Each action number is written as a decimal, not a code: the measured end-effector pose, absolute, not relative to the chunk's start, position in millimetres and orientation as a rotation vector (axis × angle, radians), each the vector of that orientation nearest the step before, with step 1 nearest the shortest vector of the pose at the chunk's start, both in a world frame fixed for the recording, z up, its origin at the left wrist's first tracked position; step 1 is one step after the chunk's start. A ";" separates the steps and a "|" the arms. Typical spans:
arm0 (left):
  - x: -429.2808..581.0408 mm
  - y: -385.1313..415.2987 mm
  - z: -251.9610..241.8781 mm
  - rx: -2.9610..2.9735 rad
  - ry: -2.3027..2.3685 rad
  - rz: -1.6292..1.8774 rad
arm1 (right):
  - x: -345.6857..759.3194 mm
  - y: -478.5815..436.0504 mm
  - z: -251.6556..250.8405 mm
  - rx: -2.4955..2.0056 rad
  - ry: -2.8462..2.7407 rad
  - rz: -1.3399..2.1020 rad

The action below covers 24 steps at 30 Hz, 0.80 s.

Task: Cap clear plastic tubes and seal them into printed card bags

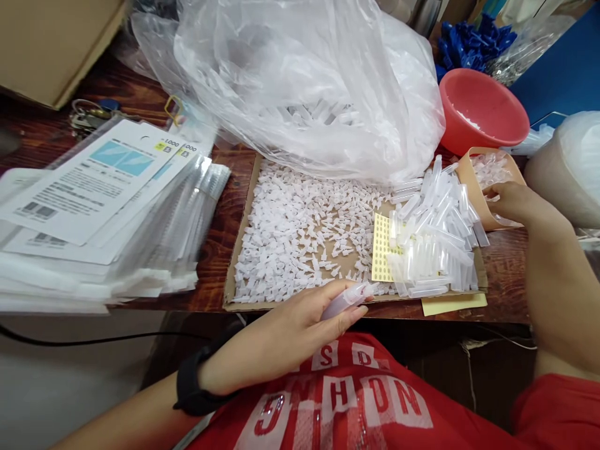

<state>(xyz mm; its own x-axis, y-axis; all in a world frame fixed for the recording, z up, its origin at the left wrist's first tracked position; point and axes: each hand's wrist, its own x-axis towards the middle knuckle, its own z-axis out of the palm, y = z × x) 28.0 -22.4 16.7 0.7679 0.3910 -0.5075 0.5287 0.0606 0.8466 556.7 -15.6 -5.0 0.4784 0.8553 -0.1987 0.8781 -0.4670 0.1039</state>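
My left hand [304, 325], with a black band at its wrist, is closed round a translucent plastic tube [345, 301] near the tray's front edge. At the right, my right hand [520, 203] reaches into an orange cup [477, 187] of small clear plastic pieces [491, 170]; its fingertips are hidden there. A shallow cardboard tray [241, 250] holds many small white nozzle-like tips [276, 237]. On the tray's right side lies a heap of translucent tubes [435, 231], partly over a yellow sticker sheet [382, 247].
A large clear plastic bag [300, 69] of tubes rests behind the tray. Printed cards in clear sleeves [103, 181] are stacked at the left. A red bowl [485, 112] stands at the back right, beside a blue panel [562, 69]. Keys [89, 115] lie near a cardboard box [56, 44].
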 end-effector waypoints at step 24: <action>29.2 -24.6 2.7 1.458 0.805 -0.094 | 481.2 -153.8 -14.2 3.192 1.421 0.124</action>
<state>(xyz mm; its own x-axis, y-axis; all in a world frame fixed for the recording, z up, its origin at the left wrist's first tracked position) 29.2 -24.6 2.7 0.7412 0.4069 -0.5339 0.5186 0.1580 0.8403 481.2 -153.8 -14.2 0.6774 0.7069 0.2036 0.7314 -0.6177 -0.2889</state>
